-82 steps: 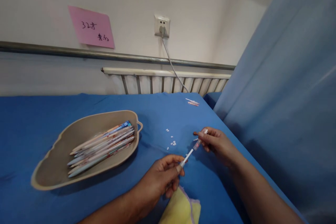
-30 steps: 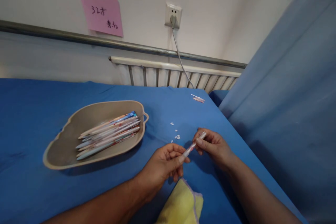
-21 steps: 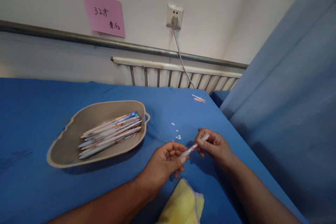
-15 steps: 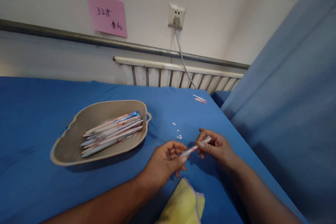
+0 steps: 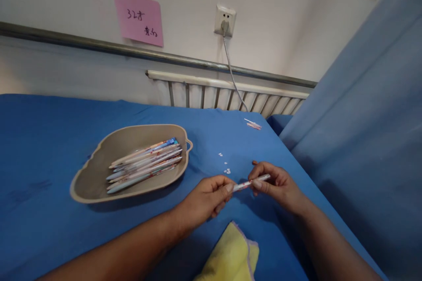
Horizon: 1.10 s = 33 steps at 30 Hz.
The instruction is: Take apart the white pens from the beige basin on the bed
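Note:
Between my two hands a slim white pen (image 5: pixel 244 185) with red marks is held slantwise above the blue sheet. The thumb and fingers of my left hand (image 5: pixel 211 195) pinch its left end. My right hand (image 5: pixel 275 184) grips it near the other end, which pokes out past the thumb. Left of my hands, a grey-brown basin (image 5: pixel 87 191) with a small loop handle holds a pile of pens (image 5: pixel 145 164), pale-coloured for the most part, some with blue ends. Small white bits (image 5: pixel 227 171) lie on the sheet just beyond my hands.
A yellow cloth (image 5: pixel 229 257) lies nearest me, below my hands. Several thin pinkish-white sticks (image 5: pixel 253 124) rest near the sheet's far right corner. A blue curtain (image 5: pixel 362 109) hangs along the right. Behind are a metal rail (image 5: pixel 184 60) and a plugged-in socket (image 5: pixel 225 20).
My left fingers have closed more tightly around the pen's left end, and the pen lies a little flatter. The whole view has shifted slightly, so things appear a bit further right.

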Motion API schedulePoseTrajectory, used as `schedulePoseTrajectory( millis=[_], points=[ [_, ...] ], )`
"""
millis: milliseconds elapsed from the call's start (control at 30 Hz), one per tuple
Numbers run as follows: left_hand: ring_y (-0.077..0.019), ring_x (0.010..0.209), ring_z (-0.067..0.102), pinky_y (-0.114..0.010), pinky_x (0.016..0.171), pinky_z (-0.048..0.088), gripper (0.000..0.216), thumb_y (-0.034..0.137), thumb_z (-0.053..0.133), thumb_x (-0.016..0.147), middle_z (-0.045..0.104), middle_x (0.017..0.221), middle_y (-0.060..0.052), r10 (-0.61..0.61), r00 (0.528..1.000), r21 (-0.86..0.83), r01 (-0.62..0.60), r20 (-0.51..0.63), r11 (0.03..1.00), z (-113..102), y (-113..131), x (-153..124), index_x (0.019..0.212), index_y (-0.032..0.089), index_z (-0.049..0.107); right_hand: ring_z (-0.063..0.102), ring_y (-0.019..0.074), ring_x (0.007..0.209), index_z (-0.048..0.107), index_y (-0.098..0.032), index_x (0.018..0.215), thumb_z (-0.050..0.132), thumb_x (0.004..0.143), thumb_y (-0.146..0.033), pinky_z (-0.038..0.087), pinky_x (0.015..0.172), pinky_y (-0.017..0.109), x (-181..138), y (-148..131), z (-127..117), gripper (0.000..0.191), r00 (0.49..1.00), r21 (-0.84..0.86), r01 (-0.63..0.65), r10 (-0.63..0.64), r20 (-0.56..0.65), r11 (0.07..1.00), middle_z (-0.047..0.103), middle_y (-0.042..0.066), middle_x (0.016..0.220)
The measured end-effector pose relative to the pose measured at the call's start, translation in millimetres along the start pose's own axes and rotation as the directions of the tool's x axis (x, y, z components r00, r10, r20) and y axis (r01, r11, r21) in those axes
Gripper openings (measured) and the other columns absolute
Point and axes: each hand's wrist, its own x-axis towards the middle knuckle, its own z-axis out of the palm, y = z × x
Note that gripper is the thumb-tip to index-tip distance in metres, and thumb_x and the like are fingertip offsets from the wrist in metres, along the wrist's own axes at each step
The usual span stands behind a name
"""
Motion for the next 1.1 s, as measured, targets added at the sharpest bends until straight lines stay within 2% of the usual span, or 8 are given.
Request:
schedulePoseTrajectory(
  millis=[133,300,367,433,600,800,900,1100],
  points=[
    [-0.0062,0.043,0.04,-0.017,0.042,0.03,0.031,0.044,0.064,0.075,0.049,0.051,0.006,0.051,0.996,0.076,-0.045,-0.08,0.996,1.5,1.3,-1.5,0.086,0.015,0.063,0.055,0.0163,0.061,0.063,-0.022,0.081,0.066,0.078,-0.038,0.043,0.062,0.03,-0.7,-2.0,-0.4,0.017,1.0,-0.082,0.025,-0.023,0.02,0.996,0.061,0.001,0.065],
    [-0.0094,0.054,0.05,-0.019,0.051,0.037,0.022,0.033,0.067,0.072,0.059,0.06,0.002,0.123,0.983,0.137,-0.105,-0.135,0.985,0.1,1.1,-0.7,0.084,0.015,0.068,0.056,0.0143,0.06,0.062,-0.021,0.08,0.062,0.082,-0.036,0.039,0.085,0.037,1.0,2.2,3.7,0.015,0.995,-0.211,0.094,-0.097,-0.004,0.973,0.06,-0.002,0.062],
    [-0.0108,0.059,0.053,-0.021,0.055,0.04,0.02,0.031,0.068,0.071,0.062,0.067,0.0,0.146,0.978,0.143,-0.125,-0.146,0.982,-1.2,-0.8,0.4,0.084,0.015,0.068,0.055,0.0138,0.06,0.062,-0.021,0.079,0.061,0.082,-0.035,0.039,0.081,0.035,1.8,4.3,6.3,0.014,0.995,-0.2,0.094,-0.1,-0.02,0.975,0.06,-0.002,0.062],
    [-0.0116,0.061,0.054,-0.022,0.058,0.041,0.019,0.028,0.068,0.071,0.064,0.07,-0.001,0.158,0.975,0.154,-0.134,-0.154,0.979,-2.2,-2.4,1.1,0.085,0.015,0.069,0.055,0.0138,0.06,0.062,-0.021,0.08,0.061,0.082,-0.035,0.041,0.071,0.031,2.4,5.9,8.7,0.015,0.996,-0.158,0.08,-0.086,-0.032,0.984,0.06,-0.001,0.063],
    [-0.0117,0.061,0.052,-0.022,0.058,0.04,0.015,0.024,0.068,0.07,0.064,0.067,0.0,0.209,0.96,0.198,-0.171,-0.186,0.965,-1.8,-0.4,-0.3,0.082,0.015,0.07,0.054,0.0128,0.057,0.06,-0.02,0.081,0.061,0.083,-0.036,0.04,0.058,0.026,3.1,6.9,13.3,0.016,0.998,-0.109,0.055,-0.059,-0.028,0.993,0.058,-0.002,0.061],
    [-0.0148,0.071,0.058,-0.023,0.067,0.042,0.013,0.021,0.065,0.073,0.067,0.075,-0.002,0.355,0.919,0.421,-0.259,-0.168,0.869,-3.4,5.6,-1.7,0.082,0.016,0.072,0.054,0.0103,0.05,0.058,-0.019,0.078,0.062,0.081,-0.04,0.04,0.052,0.024,4.2,6.1,17.0,0.022,1.0,-0.049,0.0,-0.001,-0.028,0.999,0.059,-0.003,0.061],
    [-0.0148,0.072,0.058,-0.024,0.067,0.042,0.013,0.02,0.064,0.074,0.067,0.076,-0.002,0.392,0.909,0.488,-0.281,-0.14,0.826,-3.9,6.3,-2.5,0.084,0.016,0.071,0.053,0.0096,0.048,0.057,-0.018,0.078,0.062,0.081,-0.041,0.04,0.051,0.024,4.4,5.6,16.1,0.024,1.0,-0.036,-0.018,0.017,-0.025,0.999,0.059,-0.002,0.063],
    [-0.0128,0.065,0.057,-0.023,0.061,0.045,0.017,0.026,0.06,0.079,0.067,0.074,-0.002,0.314,0.936,0.355,-0.243,-0.158,0.903,-3.1,3.1,-3.0,0.088,0.015,0.069,0.054,0.0111,0.057,0.058,-0.018,0.081,0.058,0.085,-0.035,0.042,0.068,0.028,2.1,2.5,12.1,0.017,0.995,-0.156,0.084,-0.091,-0.038,0.984,0.056,-0.003,0.061]
  ],
)
